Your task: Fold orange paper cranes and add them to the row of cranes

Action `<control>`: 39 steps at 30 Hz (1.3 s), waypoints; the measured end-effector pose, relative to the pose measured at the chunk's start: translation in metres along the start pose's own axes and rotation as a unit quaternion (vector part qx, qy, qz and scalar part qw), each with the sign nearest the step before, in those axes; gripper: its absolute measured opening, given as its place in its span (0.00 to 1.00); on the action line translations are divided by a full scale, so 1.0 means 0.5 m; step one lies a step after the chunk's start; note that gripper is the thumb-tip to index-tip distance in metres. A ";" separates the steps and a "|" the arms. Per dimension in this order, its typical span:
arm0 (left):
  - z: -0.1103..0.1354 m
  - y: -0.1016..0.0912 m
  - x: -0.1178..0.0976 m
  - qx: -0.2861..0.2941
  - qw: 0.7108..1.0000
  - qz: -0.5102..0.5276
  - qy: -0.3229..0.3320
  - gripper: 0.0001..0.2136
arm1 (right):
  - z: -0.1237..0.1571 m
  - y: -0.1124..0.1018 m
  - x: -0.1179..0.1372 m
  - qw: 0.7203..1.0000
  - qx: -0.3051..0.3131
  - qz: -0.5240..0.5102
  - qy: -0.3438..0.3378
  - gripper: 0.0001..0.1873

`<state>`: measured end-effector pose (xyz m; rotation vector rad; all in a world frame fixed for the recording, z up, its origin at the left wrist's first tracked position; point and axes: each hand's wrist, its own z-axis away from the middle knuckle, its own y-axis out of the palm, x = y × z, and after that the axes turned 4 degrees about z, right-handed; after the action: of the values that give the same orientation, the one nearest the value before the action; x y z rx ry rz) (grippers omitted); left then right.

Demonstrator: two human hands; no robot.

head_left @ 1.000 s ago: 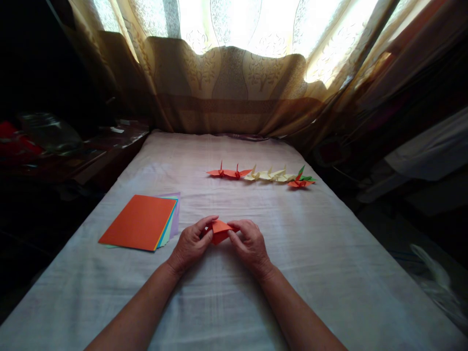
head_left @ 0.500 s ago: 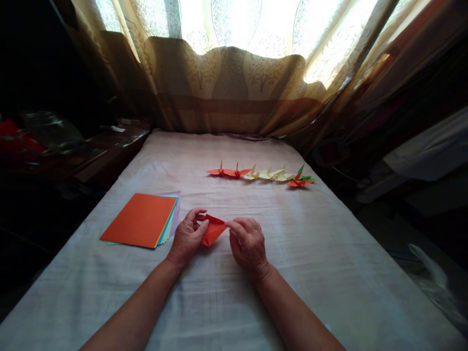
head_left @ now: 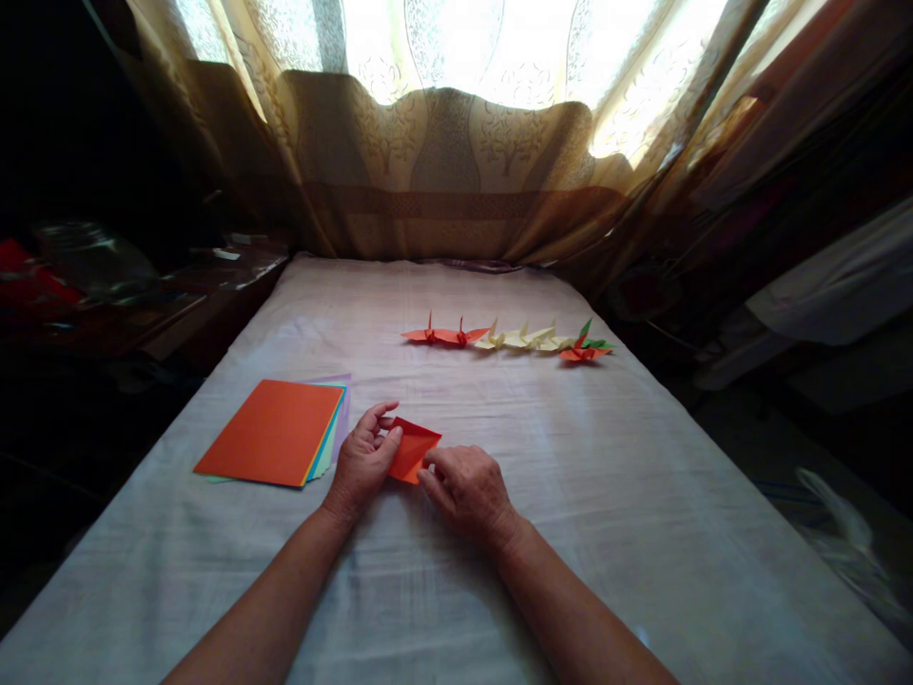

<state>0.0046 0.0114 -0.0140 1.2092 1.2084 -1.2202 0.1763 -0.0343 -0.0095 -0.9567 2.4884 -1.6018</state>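
Over cloth [head_left: 420, 590], left hand [head_left: 359, 466] pinches red paper [head_left: 415, 447], right hand [head_left: 472, 487] touching it

You can read no text, label, brand, number or sign anywhere in your view. To your left, the small pale patch [head_left: 226, 254] and the red item [head_left: 32, 281] sit in shadow, too dim and blurred for you to tell whether they carry print; the same goes for the clear plastic [head_left: 842, 518] low on your right.
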 end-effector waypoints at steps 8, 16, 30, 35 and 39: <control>0.003 0.003 -0.016 0.026 0.997 0.073 -0.019 0.25 | 0.000 0.011 0.003 0.972 -0.052 -0.191 0.130 0.07; 0.018 0.017 -0.025 0.064 0.989 0.123 -0.057 0.26 | -0.002 0.030 0.003 0.887 -0.094 -0.372 0.257 0.20; 0.027 0.016 -0.017 0.033 0.955 -0.268 0.124 0.13 | 0.000 0.018 -0.043 0.895 -0.094 -0.302 0.316 0.15; 0.030 0.017 -0.015 0.060 0.910 -0.361 0.197 0.10 | -0.002 0.019 -0.059 0.941 -0.086 -0.194 0.262 0.11; 0.029 0.017 -0.007 0.057 0.898 -0.389 0.199 0.09 | -0.001 0.026 -0.065 0.963 -0.081 -0.125 0.225 0.10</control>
<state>0.0132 -0.0030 -0.0103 1.1166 2.0792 -1.6770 0.1965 -0.0137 -0.0294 -1.0653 2.9360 -1.8988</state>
